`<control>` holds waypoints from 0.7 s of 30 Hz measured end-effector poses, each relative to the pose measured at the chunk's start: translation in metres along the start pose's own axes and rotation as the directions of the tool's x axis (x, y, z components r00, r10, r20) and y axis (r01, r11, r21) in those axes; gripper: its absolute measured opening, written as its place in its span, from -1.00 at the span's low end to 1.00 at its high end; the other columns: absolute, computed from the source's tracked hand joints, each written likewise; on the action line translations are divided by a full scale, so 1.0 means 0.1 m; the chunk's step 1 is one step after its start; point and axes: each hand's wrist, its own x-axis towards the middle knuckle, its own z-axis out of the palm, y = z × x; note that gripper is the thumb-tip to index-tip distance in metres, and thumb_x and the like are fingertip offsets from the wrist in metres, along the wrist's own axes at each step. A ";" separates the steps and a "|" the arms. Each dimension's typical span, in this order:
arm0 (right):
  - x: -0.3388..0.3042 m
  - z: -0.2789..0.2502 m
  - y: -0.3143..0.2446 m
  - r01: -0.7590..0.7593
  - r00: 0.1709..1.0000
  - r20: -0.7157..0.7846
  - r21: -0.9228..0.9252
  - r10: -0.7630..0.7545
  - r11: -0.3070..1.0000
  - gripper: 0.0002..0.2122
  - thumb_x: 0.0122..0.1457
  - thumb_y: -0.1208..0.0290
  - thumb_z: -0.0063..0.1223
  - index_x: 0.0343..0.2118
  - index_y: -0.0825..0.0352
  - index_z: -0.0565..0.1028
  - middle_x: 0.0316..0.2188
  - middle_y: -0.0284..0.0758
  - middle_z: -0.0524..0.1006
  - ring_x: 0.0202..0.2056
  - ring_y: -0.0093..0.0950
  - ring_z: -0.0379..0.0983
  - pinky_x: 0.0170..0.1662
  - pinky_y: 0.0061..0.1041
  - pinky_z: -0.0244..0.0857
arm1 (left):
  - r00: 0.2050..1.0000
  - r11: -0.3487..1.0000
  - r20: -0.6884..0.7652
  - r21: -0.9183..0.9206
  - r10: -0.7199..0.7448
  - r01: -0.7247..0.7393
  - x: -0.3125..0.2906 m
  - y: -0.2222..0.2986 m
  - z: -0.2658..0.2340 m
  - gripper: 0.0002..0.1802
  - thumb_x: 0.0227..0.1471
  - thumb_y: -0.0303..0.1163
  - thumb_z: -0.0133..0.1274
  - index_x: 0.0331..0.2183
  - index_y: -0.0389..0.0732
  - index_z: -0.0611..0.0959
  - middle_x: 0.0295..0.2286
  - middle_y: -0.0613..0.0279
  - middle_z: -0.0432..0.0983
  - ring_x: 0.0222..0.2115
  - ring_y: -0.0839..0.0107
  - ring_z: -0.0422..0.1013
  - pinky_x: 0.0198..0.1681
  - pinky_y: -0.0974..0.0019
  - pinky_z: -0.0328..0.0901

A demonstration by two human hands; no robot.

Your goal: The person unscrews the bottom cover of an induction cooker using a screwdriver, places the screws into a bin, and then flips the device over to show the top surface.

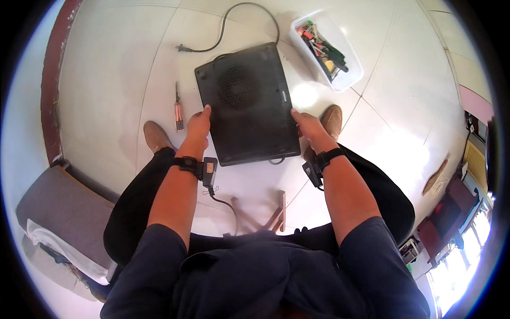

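Note:
A flat black induction cooker (pixel 252 122), its underside with a round fan grille facing up, is held between my hands, turned slightly askew. My left hand (pixel 198 126) is closed on its left edge, thumb on top. On the opposite edge my right hand (pixel 309 127) grips it the same way, with the fingers partly hidden beneath. Whether the cooker touches the floor I cannot tell. Its black power cord (pixel 225 24) curls out behind it and ends in a plug (pixel 183 48). To the left of the cooker lies a screwdriver (pixel 178 109) with a red handle, its shaft pointing away from me.
A white plastic bin (pixel 351 80) of assorted hand tools (pixel 325 51) stands on the tiled floor at the far right. My shoes (pixel 157 136) flank the cooker. A grey cushioned seat (pixel 69 212) is at left, and wooden stool legs (pixel 277 218) show near me.

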 end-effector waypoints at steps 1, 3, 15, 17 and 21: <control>-0.15 -0.03 -0.20 0.032 0.999 0.042 -0.028 -0.031 0.999 -0.34 0.26 -0.19 -0.13 -0.20 0.52 0.55 -0.36 -0.06 0.56 -0.32 -0.24 0.52 -0.24 -0.37 0.38 | 1.000 1.000 0.016 0.007 0.021 -0.021 0.05 -0.04 -0.09 -0.32 0.14 0.11 0.10 0.09 -0.21 0.49 -0.07 0.26 0.47 -0.06 0.32 0.32 -0.05 0.12 0.21; -0.46 -0.11 -0.60 0.098 0.989 0.120 -0.079 -0.088 0.992 -0.41 0.29 -0.12 -0.05 -0.33 0.50 0.59 -0.58 -0.29 0.48 -0.58 -0.47 0.42 -0.47 -0.49 0.29 | 0.996 0.997 0.053 0.022 0.066 -0.068 0.21 -0.10 -0.18 -0.32 0.14 0.09 0.11 0.09 -0.22 0.48 -0.08 0.25 0.48 -0.11 0.31 0.36 -0.07 0.11 0.23; -1.03 0.18 -1.80 0.313 0.945 0.065 0.100 -0.321 0.944 -0.52 0.28 0.04 -0.05 -0.29 0.51 0.56 -0.45 -0.16 0.56 -0.50 -0.32 0.52 -0.39 -0.36 0.43 | 0.933 0.907 0.055 0.220 0.356 -0.359 -1.11 0.72 -0.48 0.03 0.03 0.18 0.20 0.24 -0.42 0.27 0.21 -0.17 0.25 0.21 0.13 0.25 0.16 0.11 0.24; -1.06 0.32 -1.93 0.305 0.940 0.093 0.191 -0.327 0.933 -0.55 0.26 0.07 -0.03 -0.28 0.50 0.54 -0.42 -0.15 0.57 -0.44 -0.27 0.56 -0.34 -0.32 0.46 | 0.833 0.812 0.116 0.188 0.541 -0.553 -1.66 0.78 -0.59 -0.04 0.03 0.10 0.24 0.24 -0.35 0.30 0.05 -0.08 0.41 0.03 0.21 0.39 0.06 0.18 0.30; -0.65 0.34 -1.96 0.506 0.851 0.094 0.117 -0.517 0.854 -0.62 0.26 0.12 -0.02 -0.22 0.43 0.53 -0.40 -0.23 0.55 -0.39 -0.31 0.53 -0.38 -0.29 0.45 | 0.466 0.234 0.318 0.558 0.826 -0.796 -2.41 0.86 -0.51 -0.04 -0.10 -0.10 0.38 0.24 -0.26 0.32 0.02 -0.09 0.44 0.03 0.07 0.43 0.11 0.14 0.30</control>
